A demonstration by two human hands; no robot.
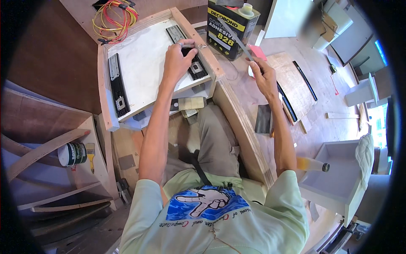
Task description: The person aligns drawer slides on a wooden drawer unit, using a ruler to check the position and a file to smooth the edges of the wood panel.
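Observation:
Over the wooden frame (218,70) with a white panel (141,63), my left hand (179,59) is closed, thumb and fingertips together. Whatever they may pinch is too small to make out. Under that hand lies a black and silver drawer slide (196,67) along the frame's right side. A matching drawer slide (117,86) lies along the left side. My right hand (264,78), raised to the right of the frame, grips the lower end of a thin grey flat strip (235,37). The strip slants up and left in front of the adhesive can (226,46).
Red and yellow cables (114,21) lie at the back left. On the right, black rails (304,80) flank a wooden board (285,72). Closer in are a bottle (311,164) and a white drawer box (334,173). A can (72,154) and paintbrush (90,156) sit lower left.

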